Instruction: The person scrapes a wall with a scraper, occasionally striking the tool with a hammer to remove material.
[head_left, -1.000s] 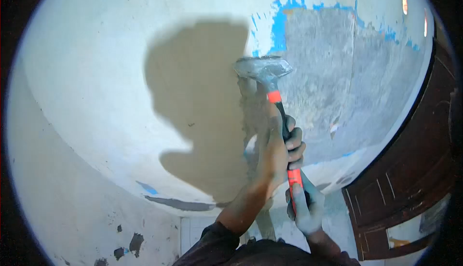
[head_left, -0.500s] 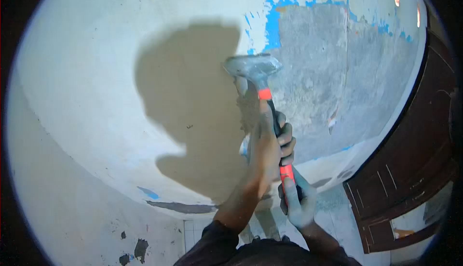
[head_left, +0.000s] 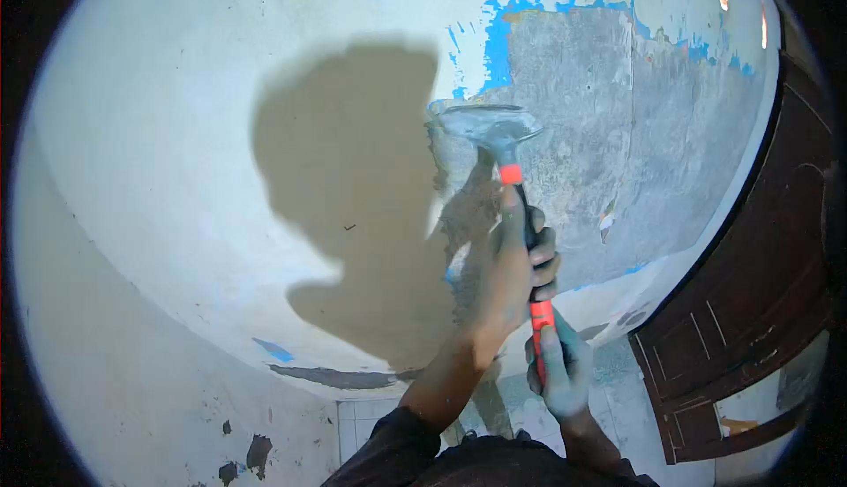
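A long-handled scraper (head_left: 501, 130) with a wide metal head and a black and red handle lies against the wall (head_left: 194, 134). My left hand (head_left: 516, 262) is wrapped round the upper handle, just below the red collar. Lower down, my right hand (head_left: 560, 363) grips the red and black end of the handle. The scraper's head is over the left part of a bare grey patch (head_left: 573, 72), near its upper left edge. Blue paint (head_left: 498, 50) borders that patch in ragged strips.
A dark wooden door or cabinet (head_left: 723, 310) stands at the right. Below, pale floor tiles (head_left: 604, 408) show beside my dark clothing. A dark shadow falls on the wall left of the scraper. At lower left the wall has dark chipped spots (head_left: 258, 454).
The scraper and both hands have moved a little to the right. More bare, rough surface shows left of the handle, with the scraper's head farther from the shadow.
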The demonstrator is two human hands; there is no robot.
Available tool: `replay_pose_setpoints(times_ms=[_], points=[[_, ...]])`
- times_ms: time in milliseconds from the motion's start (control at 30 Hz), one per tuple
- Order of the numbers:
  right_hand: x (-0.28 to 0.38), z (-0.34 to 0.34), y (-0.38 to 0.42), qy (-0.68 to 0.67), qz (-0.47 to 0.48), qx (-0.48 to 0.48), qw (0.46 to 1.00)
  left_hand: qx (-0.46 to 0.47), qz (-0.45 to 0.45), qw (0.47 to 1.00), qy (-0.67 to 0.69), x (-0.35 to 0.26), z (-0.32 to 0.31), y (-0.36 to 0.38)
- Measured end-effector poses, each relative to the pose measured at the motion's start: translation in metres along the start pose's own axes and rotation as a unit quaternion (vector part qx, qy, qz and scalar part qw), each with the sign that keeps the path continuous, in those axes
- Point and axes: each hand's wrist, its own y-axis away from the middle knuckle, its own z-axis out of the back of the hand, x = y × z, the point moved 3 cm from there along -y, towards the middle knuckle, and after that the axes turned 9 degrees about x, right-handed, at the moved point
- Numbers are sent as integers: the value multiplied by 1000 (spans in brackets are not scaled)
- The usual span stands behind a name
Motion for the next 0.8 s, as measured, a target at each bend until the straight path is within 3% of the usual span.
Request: replay_pose_setpoints(times_ms=[67, 367, 467, 800], points=[[4, 6, -2, 24, 3, -37, 999, -4, 18, 1000, 19, 4, -6, -7], [26, 26, -3, 0, -89, -23, 996, 5, -10, 1000, 25, 8, -18, -17], [12, 28, -2, 57, -5, -29, 998, 5, -7, 1000, 26, 12, -18, -16], [17, 37, -2, -7, -73, -7, 997, -5, -7, 1000, 22, 15, -21, -19]])
